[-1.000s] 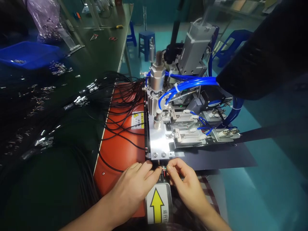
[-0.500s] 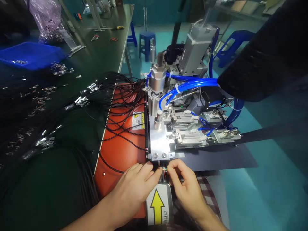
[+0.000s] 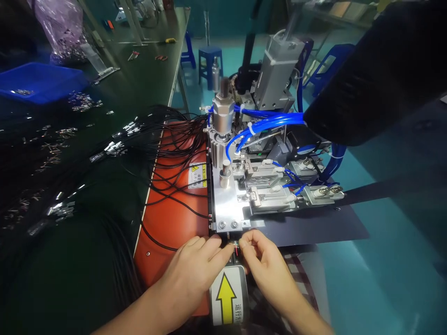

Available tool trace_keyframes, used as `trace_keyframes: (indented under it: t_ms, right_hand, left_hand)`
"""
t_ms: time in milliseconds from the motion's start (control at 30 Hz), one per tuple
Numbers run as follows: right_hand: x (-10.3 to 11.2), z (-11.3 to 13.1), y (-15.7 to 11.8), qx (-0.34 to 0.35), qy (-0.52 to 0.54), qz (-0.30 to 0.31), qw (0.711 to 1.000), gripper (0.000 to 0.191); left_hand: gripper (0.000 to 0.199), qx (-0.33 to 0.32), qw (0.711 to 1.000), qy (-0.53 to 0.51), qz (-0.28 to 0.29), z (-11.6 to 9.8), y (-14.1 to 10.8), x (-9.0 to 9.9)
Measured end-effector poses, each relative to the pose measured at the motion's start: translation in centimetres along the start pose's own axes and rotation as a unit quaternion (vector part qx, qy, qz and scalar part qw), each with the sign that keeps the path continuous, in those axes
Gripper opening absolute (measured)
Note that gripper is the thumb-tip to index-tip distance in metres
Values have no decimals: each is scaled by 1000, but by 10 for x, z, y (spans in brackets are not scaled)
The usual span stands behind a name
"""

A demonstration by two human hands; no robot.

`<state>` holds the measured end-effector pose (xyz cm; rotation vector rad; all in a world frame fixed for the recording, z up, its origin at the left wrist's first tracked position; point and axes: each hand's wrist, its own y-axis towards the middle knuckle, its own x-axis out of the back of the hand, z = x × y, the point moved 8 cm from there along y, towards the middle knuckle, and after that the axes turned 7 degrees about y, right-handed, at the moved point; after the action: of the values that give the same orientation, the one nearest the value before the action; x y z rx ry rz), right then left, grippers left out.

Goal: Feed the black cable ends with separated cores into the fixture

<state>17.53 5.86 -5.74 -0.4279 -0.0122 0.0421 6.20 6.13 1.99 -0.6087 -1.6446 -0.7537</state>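
Both my hands meet at the near end of a metal machine (image 3: 228, 204), just below its silver plate. My left hand (image 3: 195, 265) is closed, palm down, over a black cable (image 3: 157, 241) that runs in under its fingers from the left. Its thumb and fingertips reach a tiny cable end with fine coloured wires (image 3: 236, 243). From the other side, my right hand (image 3: 267, 260) pinches at this same small end between thumb and forefinger. The fingertips partly hide the wires and the slot beneath them.
An orange-red cover (image 3: 174, 218) carries several black cables into the machine. Below my hands is a yellow arrow label (image 3: 226, 298). Blue air hoses (image 3: 275, 122) lead to a thick black sleeve (image 3: 352, 102). To the left, a dark table (image 3: 150, 70) holds cable bundles and a blue tray (image 3: 42, 81).
The view has shifted slightly, so the whole scene sits a little further left. Both hands keep nearly the same pose at the small cable end.
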Motion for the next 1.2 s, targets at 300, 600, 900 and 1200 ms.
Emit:
trace_keyframes:
  t_ms: [300, 600, 900, 1200]
  right_hand:
    - [4, -18, -5, -43, 86, 7, 995, 32]
    - [-4, -5, -11, -56, 52, -22, 997, 26]
    - [6, 34, -21, 167, -297, -85, 936, 15]
    - [5, 30, -16, 154, -234, -37, 959, 17]
  left_hand:
    - [40, -1, 1000, -3, -20, 1, -1, 0]
    - [35, 8, 1000, -28, -11, 3, -3, -3]
    - [32, 17, 999, -37, -2, 4, -4, -4]
    - [30, 35, 998, -57, 0, 7, -6, -6]
